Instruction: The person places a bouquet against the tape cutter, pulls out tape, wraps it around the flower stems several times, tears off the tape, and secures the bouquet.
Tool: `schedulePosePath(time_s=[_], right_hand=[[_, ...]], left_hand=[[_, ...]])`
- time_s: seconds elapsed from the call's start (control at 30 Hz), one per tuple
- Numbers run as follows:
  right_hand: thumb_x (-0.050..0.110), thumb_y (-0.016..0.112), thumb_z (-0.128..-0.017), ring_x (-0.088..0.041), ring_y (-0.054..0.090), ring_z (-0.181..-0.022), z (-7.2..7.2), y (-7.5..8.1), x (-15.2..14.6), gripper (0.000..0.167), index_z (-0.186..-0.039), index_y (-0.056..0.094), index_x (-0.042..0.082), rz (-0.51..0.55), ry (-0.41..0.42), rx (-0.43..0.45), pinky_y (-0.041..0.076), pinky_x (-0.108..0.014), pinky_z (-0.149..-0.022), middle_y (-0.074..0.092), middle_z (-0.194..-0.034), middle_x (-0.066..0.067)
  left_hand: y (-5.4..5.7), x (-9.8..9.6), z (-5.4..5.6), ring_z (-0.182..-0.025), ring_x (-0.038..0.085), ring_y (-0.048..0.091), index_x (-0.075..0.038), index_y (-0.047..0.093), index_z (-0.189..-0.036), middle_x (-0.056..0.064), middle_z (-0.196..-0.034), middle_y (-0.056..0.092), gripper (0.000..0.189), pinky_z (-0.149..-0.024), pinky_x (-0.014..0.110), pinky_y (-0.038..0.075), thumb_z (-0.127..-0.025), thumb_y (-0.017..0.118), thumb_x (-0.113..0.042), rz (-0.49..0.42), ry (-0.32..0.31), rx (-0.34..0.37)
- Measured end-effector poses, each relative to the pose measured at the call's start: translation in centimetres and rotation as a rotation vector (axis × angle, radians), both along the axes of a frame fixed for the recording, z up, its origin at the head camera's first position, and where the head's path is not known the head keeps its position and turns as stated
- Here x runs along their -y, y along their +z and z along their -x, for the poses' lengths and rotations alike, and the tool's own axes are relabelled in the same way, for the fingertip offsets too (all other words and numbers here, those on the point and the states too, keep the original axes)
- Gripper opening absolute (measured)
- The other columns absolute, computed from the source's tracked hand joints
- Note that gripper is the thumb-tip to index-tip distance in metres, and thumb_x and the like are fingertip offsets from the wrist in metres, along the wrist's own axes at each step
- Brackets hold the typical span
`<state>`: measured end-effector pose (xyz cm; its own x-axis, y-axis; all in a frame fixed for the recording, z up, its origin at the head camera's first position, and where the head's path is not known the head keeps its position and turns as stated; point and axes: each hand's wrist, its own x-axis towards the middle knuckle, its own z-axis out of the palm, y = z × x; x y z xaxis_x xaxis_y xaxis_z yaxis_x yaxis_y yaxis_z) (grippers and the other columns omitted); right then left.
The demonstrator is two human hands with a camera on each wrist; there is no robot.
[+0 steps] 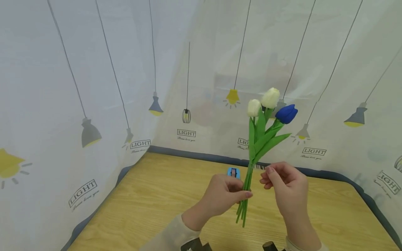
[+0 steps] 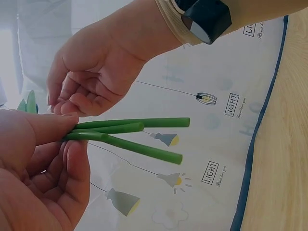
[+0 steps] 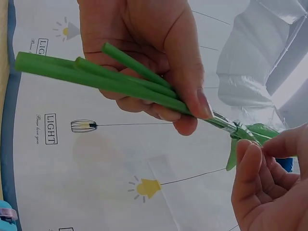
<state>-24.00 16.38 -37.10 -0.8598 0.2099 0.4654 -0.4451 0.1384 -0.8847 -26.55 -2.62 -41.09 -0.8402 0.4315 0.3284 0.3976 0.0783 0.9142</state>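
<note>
Two white tulips (image 1: 270, 98) and a blue tulip (image 1: 286, 114) stand upright in one bunch, with green leaves. My left hand (image 1: 223, 196) pinches their green stems (image 1: 246, 205) between thumb and fingers, and the cut ends stick out below. Clear, shiny tape (image 3: 225, 121) lies round the stems above that grip. Beside the bunch, my right hand (image 1: 289, 188) has thumb and forefinger together at the end of a short strip reaching from the stems. In the right wrist view the right hand (image 3: 269, 178) is close to the leaves.
A light blue tape dispenser (image 1: 232, 172) stands on the wooden table (image 1: 150, 202) behind my left hand. Pale curtains (image 1: 201, 69) printed with hanging lamps surround the table at the back and sides.
</note>
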Motion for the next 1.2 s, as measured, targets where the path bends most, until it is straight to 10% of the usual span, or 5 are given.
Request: schedulePosePath(time_s=[0.73,1.2], right_hand=[[-0.003,0.059,-0.106,-0.007,0.050,-0.059,2.2,-1.8,-0.3,0.034,-0.095,0.082,0.020,0.156,0.441,0.126,0.044,-0.024,-0.054,0.070,-0.074,0.007],[0.002,0.042,-0.109,-0.010,0.062,-0.076,1.9,-1.5,-1.4,0.038,-0.101,0.075,0.019,0.107,0.550,0.140,0.052,-0.025,-0.068,0.068,-0.085,0.006]], left_hand=[[0.0,-0.1,-0.2,-0.063,-0.001,0.064,0.011,0.079,-0.099,0.033,-0.095,0.076,0.018,-0.063,0.018,0.059,-0.096,0.077,-0.007,0.002,-0.200,0.159],[0.1,-0.2,-0.5,-0.061,0.000,0.065,-0.004,0.084,-0.090,0.010,-0.076,0.079,0.012,-0.059,0.016,0.054,-0.093,0.083,-0.016,0.043,-0.015,0.081]])
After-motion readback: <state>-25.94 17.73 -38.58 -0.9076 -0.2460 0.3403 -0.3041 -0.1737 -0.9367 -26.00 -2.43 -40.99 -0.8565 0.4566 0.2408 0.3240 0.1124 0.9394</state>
